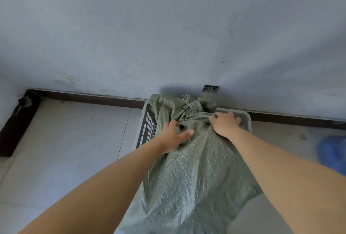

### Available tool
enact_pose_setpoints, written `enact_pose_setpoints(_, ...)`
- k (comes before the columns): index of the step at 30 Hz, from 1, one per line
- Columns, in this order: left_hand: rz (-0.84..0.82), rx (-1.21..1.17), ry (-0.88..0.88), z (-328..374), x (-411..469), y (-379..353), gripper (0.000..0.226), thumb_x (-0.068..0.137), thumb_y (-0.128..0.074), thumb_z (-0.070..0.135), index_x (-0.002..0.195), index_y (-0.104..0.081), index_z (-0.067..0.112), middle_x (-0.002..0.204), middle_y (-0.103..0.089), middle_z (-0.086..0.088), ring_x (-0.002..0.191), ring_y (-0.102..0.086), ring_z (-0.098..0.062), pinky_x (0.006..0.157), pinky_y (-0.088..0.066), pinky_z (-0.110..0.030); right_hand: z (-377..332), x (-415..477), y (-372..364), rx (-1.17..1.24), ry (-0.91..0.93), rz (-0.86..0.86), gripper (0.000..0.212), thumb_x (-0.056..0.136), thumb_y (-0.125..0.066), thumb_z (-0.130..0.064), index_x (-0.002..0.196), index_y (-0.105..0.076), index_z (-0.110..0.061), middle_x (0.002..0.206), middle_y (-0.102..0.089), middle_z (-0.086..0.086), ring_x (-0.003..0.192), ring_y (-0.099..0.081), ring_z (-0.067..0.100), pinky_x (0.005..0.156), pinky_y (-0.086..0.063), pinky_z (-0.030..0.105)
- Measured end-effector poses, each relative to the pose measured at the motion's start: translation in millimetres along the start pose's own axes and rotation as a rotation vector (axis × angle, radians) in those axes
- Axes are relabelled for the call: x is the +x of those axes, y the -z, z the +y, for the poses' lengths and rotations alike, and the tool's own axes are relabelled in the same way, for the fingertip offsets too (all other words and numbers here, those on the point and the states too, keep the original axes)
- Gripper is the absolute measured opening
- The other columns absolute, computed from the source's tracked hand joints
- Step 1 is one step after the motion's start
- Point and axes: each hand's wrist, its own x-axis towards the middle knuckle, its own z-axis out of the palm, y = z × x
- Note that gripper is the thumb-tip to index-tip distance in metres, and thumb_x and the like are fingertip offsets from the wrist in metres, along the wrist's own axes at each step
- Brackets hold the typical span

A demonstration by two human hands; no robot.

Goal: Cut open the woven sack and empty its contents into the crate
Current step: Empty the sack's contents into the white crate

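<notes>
A grey-green woven sack (191, 173) lies over a grey plastic crate (145, 128) that stands against the wall. The sack's frayed, bunched end (191, 105) rests at the crate's far side. My left hand (173, 136) presses on the sack near its neck, thumb spread, fingers curled into the cloth. My right hand (224, 123) grips a gathered fold of the sack on the right. Most of the crate is hidden under the sack; its contents cannot be seen.
A pale wall (168, 37) with a dark skirting board (89, 97) runs right behind the crate. Light tiled floor (65, 149) spreads to the left. A blurred blue object (333, 151) sits on the floor at the right edge.
</notes>
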Motion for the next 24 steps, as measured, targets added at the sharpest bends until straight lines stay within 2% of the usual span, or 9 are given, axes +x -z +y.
enact_pose_setpoints(5,-0.186,0.235,-0.067,14,-13,-19,0.062,0.074,-0.074,0.042,0.125,-0.051,0.015,0.124,-0.048,-0.003,0.107,-0.053,-0.023,0.1,-0.046,-0.042,1,-9,-6,0.255,0.061,0.187,0.054,0.099,-0.036,-0.044,0.145,-0.039,-0.015,0.149,-0.033,0.017,0.136,-0.03,0.037,0.108,-0.03,0.043)
enact_pose_setpoints(8,0.0,0.228,-0.02,13,-6,-23,0.026,0.086,-0.059,0.009,0.111,-0.062,0.01,0.106,-0.065,-0.009,0.093,-0.063,-0.025,0.086,-0.055,-0.04,9,-28,-1,0.364,0.193,0.208,0.053,0.099,-0.038,-0.044,0.143,-0.043,-0.015,0.147,-0.042,0.011,0.134,-0.04,0.028,0.109,-0.03,0.039)
enact_pose_setpoints(10,0.171,0.145,0.016,13,-4,-17,0.026,0.088,-0.044,-0.001,0.106,-0.059,0.011,0.095,-0.063,-0.006,0.084,-0.062,-0.025,0.077,-0.055,-0.037,31,-36,-2,0.296,0.166,0.193,0.061,0.094,-0.035,-0.059,0.142,-0.044,-0.023,0.148,-0.044,0.002,0.137,-0.039,0.026,0.116,-0.022,0.048)
enact_pose_setpoints(12,0.277,0.075,0.024,10,1,-5,0.02,0.092,-0.038,0.001,0.097,-0.054,0.012,0.084,-0.057,-0.005,0.071,-0.056,-0.022,0.067,-0.055,-0.037,56,-45,-6,0.175,0.091,0.126,0.081,0.078,-0.031,-0.081,0.141,-0.043,-0.032,0.15,-0.041,-0.002,0.14,-0.033,0.028,0.115,-0.019,0.056)
enact_pose_setpoints(14,0.315,0.011,0.024,14,6,3,0.013,0.095,-0.039,0.006,0.093,-0.051,0.008,0.08,-0.053,-0.006,0.067,-0.05,-0.02,0.062,-0.047,-0.035,82,-56,-16,0.261,0.029,-0.109,0.093,0.068,-0.047,-0.084,0.147,-0.033,-0.035,0.155,-0.031,-0.002,0.142,-0.03,0.028,0.114,-0.025,0.054)
enact_pose_setpoints(17,0.302,-0.208,-0.018,31,11,4,0.011,0.096,-0.042,0.007,0.092,-0.052,0.007,0.076,-0.048,-0.007,0.068,-0.044,-0.021,0.057,-0.038,-0.026,98,-67,-40,0.472,0.019,-0.406,0.097,0.078,-0.076,-0.037,0.153,-0.015,-0.031,0.157,-0.027,-0.001,0.139,-0.035,0.024,0.112,-0.032,0.041)
enact_pose_setpoints(19,0.27,-0.378,-0.047,41,11,1,0.012,0.097,-0.043,0.006,0.094,-0.054,0.005,0.077,-0.049,-0.012,0.067,-0.044,-0.02,0.055,-0.038,-0.026,95,-64,-60,0.643,-0.068,-0.391,0.094,0.081,-0.075,-0.029,0.154,-0.015,-0.025,0.154,-0.032,0.002,0.136,-0.039,0.026,0.11,-0.034,0.041)
enact_pose_setpoints(22,0.262,-0.504,-0.082,47,8,1,0.013,0.098,-0.042,0.006,0.095,-0.055,0.006,0.076,-0.052,-0.012,0.063,-0.047,-0.02,0.055,-0.039,-0.03,88,-48,-91,0.913,-0.268,-0.253,0.077,0.086,-0.065,-0.04,0.149,-0.027,-0.019,0.146,-0.043,0.006,0.127,-0.047,0.029,0.108,-0.038,0.047)
enact_pose_setpoints(24,0.248,-0.504,-0.115,47,5,4,0.02,0.097,-0.042,0.006,0.085,-0.055,0.014,0.07,-0.054,-0.005,0.057,-0.046,-0.015,0.052,-0.039,-0.025,84,-38,-107,1.0,-0.422,-0.158,0.085,0.076,-0.072,-0.047,0.144,-0.032,-0.015,0.137,-0.049,0.01,0.118,-0.053,0.032,0.098,-0.047,0.046)
